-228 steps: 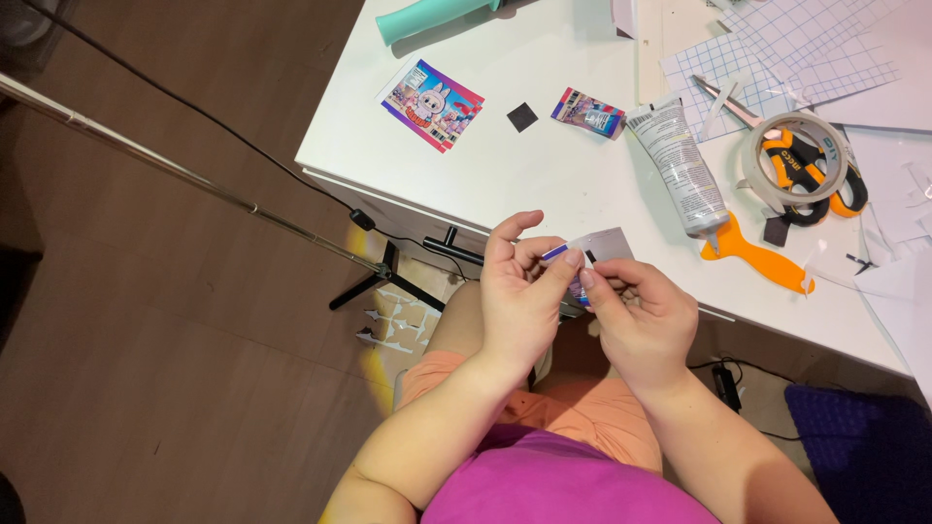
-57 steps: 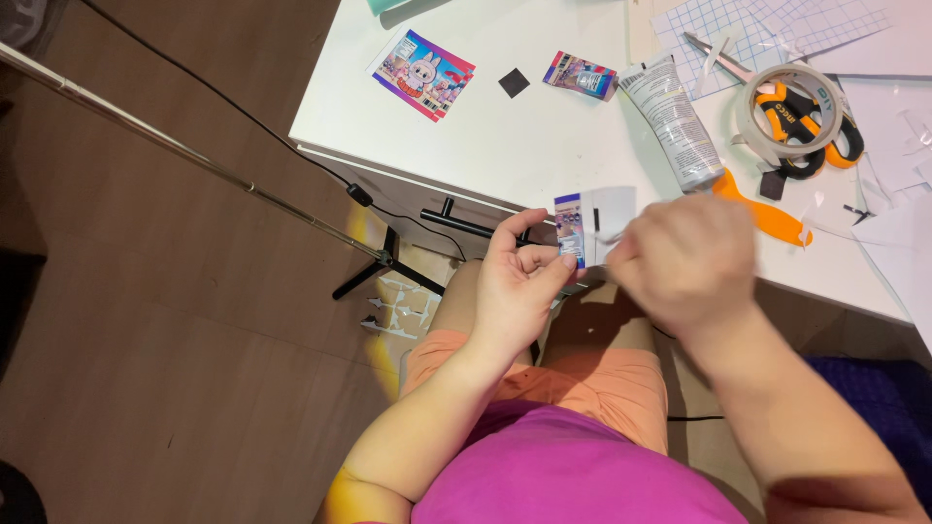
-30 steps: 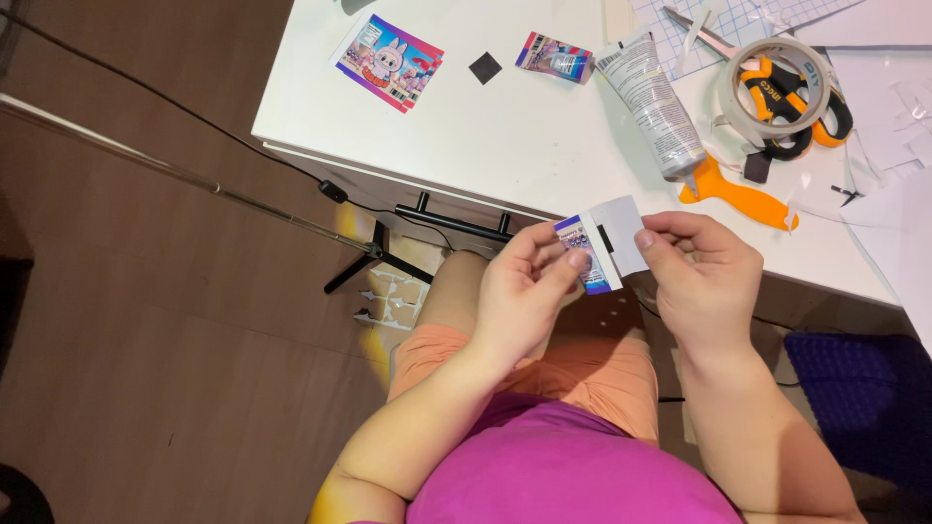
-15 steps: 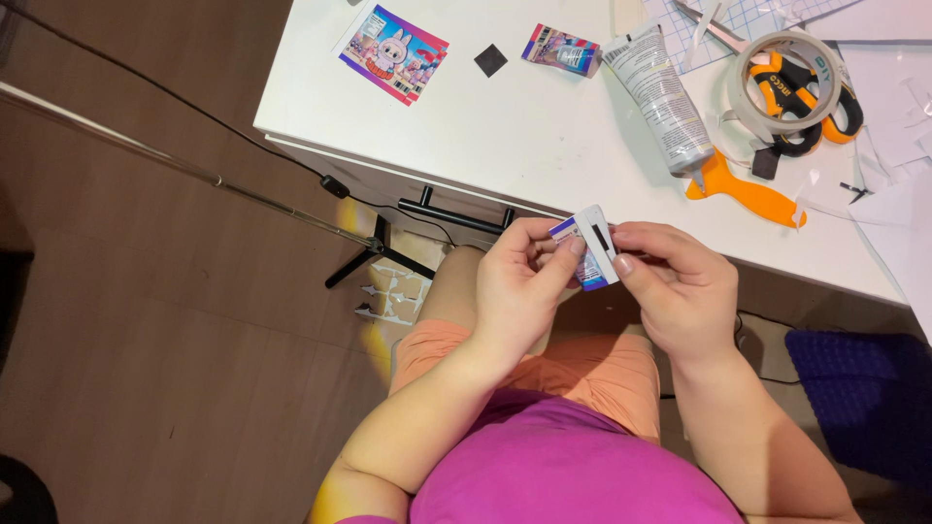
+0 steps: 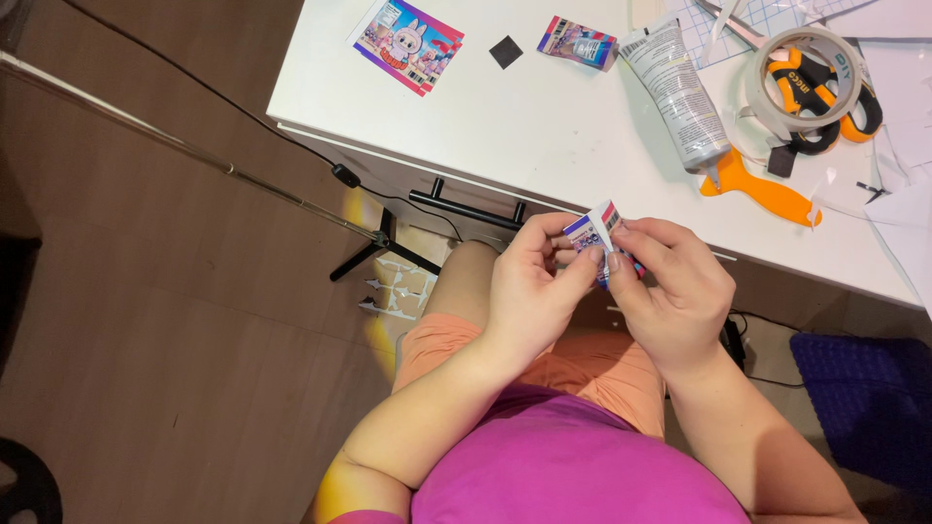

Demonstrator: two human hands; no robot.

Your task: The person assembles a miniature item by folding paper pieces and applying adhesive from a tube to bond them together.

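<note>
Pinched between fingertips of left hand [image 5: 529,291] and right hand [image 5: 670,291], small printed paper box [image 5: 600,233], held just off white table [image 5: 544,126] edge, glue tube [image 5: 680,92] lying beyond.

white table [image 5: 544,126] | bunny card [image 5: 408,44] | glue tube [image 5: 677,92] | tape roll [image 5: 801,82] | orange scraper [image 5: 757,189]

2 hands [image 5: 529,291] [image 5: 670,291] on 1 small printed card [image 5: 604,225]; on worktop [image 5: 544,126]: 2 printed cards [image 5: 408,44] [image 5: 577,42], 1 black square [image 5: 505,51], 1 glue tube [image 5: 680,92], 1 tape roll [image 5: 767,97], 1 orange scissors [image 5: 820,82].
</note>
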